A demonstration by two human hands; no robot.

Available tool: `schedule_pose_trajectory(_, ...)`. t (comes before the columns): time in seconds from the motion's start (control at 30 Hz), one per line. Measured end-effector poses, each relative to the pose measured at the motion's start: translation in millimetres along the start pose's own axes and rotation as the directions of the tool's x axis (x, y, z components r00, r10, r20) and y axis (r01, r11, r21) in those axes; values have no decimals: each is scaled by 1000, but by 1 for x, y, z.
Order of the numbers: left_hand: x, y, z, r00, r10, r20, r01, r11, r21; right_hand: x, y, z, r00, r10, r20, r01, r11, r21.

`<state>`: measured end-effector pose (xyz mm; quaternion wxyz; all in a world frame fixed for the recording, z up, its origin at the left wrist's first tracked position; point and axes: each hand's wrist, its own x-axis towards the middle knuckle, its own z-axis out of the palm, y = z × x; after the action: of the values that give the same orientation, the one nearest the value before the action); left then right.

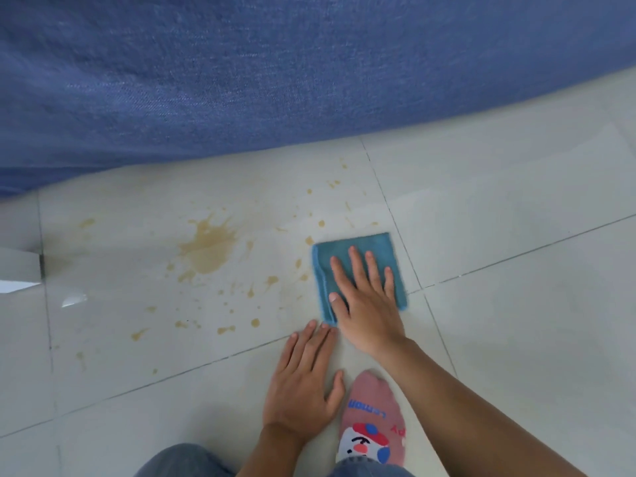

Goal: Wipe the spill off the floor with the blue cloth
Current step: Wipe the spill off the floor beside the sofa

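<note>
A folded blue cloth (385,249) lies flat on the pale tiled floor (516,304). My right hand (364,297) presses down on it with fingers spread, palm over its near half. A yellowish-brown spill (208,247) spreads to the left of the cloth, with a large blotch and several small splashes scattered around it; the nearest drops sit right at the cloth's left edge. My left hand (303,380) rests flat on the floor just below the cloth, fingers together, holding nothing.
A large blue fabric surface (275,70) fills the top of the view and overhangs the floor. My foot in a pink patterned sock (373,418) is planted beside my left hand. A white object (17,270) sits at the left edge.
</note>
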<state>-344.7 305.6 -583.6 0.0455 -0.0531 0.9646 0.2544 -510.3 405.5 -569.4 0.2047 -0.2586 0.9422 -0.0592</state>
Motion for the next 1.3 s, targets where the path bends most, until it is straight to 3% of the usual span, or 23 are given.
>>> schedule_pose_trajectory(0.07, 0, -1, 1, 1000, 3, -8, -3, 1000, -3, -10, 16, 0, 992, -127, 18, 127, 991, -49)
schedule_pose_trajectory(0.1, 0, -2, 2, 1000, 9, -15, -9, 1000, -11, -7, 27, -2, 993, -120, 17, 121, 991, -62)
schedule_pose_trajectory(0.23, 1, -4, 3, 1000, 19, -25, -18, 1000, 5, 37, 19, -15, 995, 97, 11, -97, 995, -7)
schedule_pose_trajectory(0.4, 1, -2, 3, 1000, 10, -9, -10, 1000, 28, 8, 12, -8, 991, -131, 19, 131, 991, -9)
schedule_pose_trajectory(0.57, 2, -1, 2, 999, 8, -37, -7, 1000, 28, 47, 19, -24, 998, 61, 23, -61, 998, -2)
schedule_pose_trajectory(0.73, 1, -1, 3, 998, 12, -55, -11, 1000, 9, 6, 25, -11, 990, -141, -1, 140, 989, -52)
schedule_pose_trajectory(0.9, 0, -2, 5, 999, 6, -37, -5, 1000, 24, 58, 28, -24, 989, 126, -74, -126, 992, -1)
schedule_pose_trajectory(1.03, -2, -1, 6, 997, 10, -80, -7, 999, 32, 32, 23, -11, 995, -73, -75, 71, 997, -33)
schedule_pose_trajectory(1.1, 0, -2, 7, 994, 15, -109, -11, 999, 36, 37, 40, -15, 994, -52, -101, 48, 998, -43)
schedule_pose_trajectory(1.2, 2, 0, 0, 995, 20, -93, -16, 999, 41, 77, 32, -31, 984, 132, -121, -135, 991, -12)
schedule_pose_trajectory(1.3, 1, 2, 0, 997, 21, -78, -14, 996, 88, 71, 11, -27, 996, -2, -94, 1, 1000, -7)
